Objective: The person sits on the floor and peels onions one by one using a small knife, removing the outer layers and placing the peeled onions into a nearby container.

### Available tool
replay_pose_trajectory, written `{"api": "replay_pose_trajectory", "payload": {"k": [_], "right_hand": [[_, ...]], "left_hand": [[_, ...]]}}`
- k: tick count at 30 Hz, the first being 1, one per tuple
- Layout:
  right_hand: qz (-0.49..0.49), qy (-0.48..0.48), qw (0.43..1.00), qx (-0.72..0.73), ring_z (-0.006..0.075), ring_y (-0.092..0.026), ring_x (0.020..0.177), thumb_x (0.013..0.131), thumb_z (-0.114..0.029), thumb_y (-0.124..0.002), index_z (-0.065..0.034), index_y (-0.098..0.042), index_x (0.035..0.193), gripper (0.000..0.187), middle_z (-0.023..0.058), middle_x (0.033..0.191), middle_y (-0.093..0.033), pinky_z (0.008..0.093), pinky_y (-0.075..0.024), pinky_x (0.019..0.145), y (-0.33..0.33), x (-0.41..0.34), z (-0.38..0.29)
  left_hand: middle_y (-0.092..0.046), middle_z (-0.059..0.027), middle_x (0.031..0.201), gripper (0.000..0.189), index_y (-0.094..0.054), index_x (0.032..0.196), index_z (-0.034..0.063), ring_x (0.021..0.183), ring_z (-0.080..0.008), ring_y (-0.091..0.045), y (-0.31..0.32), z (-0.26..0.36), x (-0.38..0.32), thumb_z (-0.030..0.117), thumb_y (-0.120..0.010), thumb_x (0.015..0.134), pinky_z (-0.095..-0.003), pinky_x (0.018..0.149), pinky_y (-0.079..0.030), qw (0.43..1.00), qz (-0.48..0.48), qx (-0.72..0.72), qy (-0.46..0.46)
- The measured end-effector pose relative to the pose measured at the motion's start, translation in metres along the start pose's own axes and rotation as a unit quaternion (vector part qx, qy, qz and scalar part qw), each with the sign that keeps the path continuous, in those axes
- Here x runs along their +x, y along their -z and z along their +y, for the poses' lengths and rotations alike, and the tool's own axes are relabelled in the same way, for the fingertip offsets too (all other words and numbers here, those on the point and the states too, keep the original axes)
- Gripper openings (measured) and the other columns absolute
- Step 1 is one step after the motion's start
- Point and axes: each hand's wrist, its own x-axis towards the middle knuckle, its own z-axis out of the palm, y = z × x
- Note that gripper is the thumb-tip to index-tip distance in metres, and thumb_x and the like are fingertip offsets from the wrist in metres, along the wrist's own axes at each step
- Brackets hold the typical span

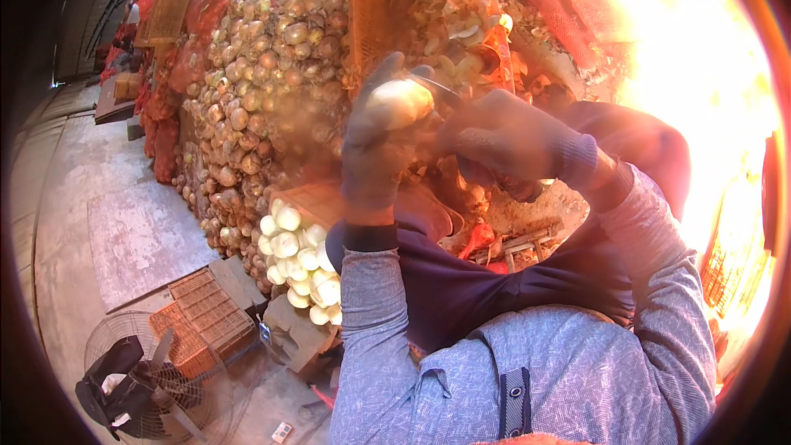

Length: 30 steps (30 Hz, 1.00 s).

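Note:
My left hand (pixel 374 148), in a dark knit glove, is closed around a pale onion (pixel 401 102) in front of my lap. Its upper face shows whitish and shiny. My right hand (pixel 513 133), gloved too, grips what looks like a small knife (pixel 437 86); the handle is hidden in my fist. The thin blade reaches left across the onion's right side. Just beyond both hands an orange plastic crate (pixel 377 21) holds onion skins (pixel 460 31). Beside my left thigh, peeled white onions (pixel 300 259) fill another crate, mostly covered by them.
A large heap of unpeeled onions (pixel 247 93) spreads to the left. Red mesh sacks (pixel 164 130) edge it. At lower left stand a wire-caged fan (pixel 157 377), stacked orange crates (pixel 204 315) and a concrete block (pixel 300 330). Glare (pixel 692 55) washes out the right side.

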Motion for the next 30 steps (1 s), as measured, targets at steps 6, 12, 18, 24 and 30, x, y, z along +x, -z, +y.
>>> {"api": "replay_pose_trajectory", "payload": {"k": [6,12,18,24,30], "right_hand": [[0.046,0.047,0.998,-0.022,0.0164,-0.066,0.056,0.109,-0.030,-0.067,0.0024,-0.076,0.100,0.035,0.0096,0.072,-0.072,0.0372,-0.0565,0.057,-0.007,0.003,0.008],[0.062,-0.082,0.992,-0.067,0.0196,-0.063,0.047,0.107,-0.027,-0.063,0.0026,-0.075,0.094,0.035,0.0113,0.068,-0.071,0.0392,-0.0554,0.053,0.000,0.001,-0.004],[0.050,-0.082,0.995,-0.033,0.0183,-0.063,0.048,0.106,-0.027,-0.062,0.0039,-0.074,0.091,0.036,0.0112,0.065,-0.069,0.0375,-0.0539,0.051,0.007,0.003,0.003],[0.157,-0.121,0.979,0.046,0.0176,-0.066,0.051,0.105,-0.032,-0.068,0.0052,-0.076,0.099,0.039,0.0107,0.071,-0.073,0.0368,-0.0555,0.054,0.004,0.008,0.007],[0.252,0.015,0.967,-0.037,0.0126,-0.071,0.070,0.105,-0.032,-0.074,-0.0029,-0.083,0.124,0.036,0.0117,0.088,-0.079,0.0336,-0.0578,0.061,-0.003,0.021,0.014]], "left_hand": [[-0.061,-0.0310,0.157,0.086,-0.047,0.166,-0.0021,0.135,-0.0464,-0.068,-0.009,-0.002,0.006,0.038,-0.076,0.096,-0.0547,0.117,-0.057,0.998,-0.008,-0.025,0.050],[-0.060,-0.0303,0.158,0.085,-0.047,0.166,-0.0023,0.140,-0.0475,-0.065,-0.003,-0.021,0.014,0.043,-0.075,0.100,-0.0558,0.117,-0.058,0.960,-0.019,-0.254,0.115],[-0.062,-0.0279,0.157,0.076,-0.049,0.163,-0.0026,0.142,-0.0446,-0.065,-0.013,-0.027,0.016,0.046,-0.069,0.108,-0.0556,0.114,-0.059,0.965,0.011,-0.246,0.085],[-0.068,-0.0244,0.152,0.072,-0.058,0.154,-0.0029,0.137,-0.0395,-0.068,-0.010,-0.025,0.022,0.055,-0.063,0.112,-0.0512,0.116,-0.057,0.926,0.035,-0.353,0.130],[-0.073,-0.0189,0.144,0.068,-0.063,0.150,-0.0008,0.133,-0.0332,-0.070,0.003,-0.037,0.031,0.056,-0.061,0.112,-0.0478,0.118,-0.054,0.878,-0.082,-0.443,0.162]]}}
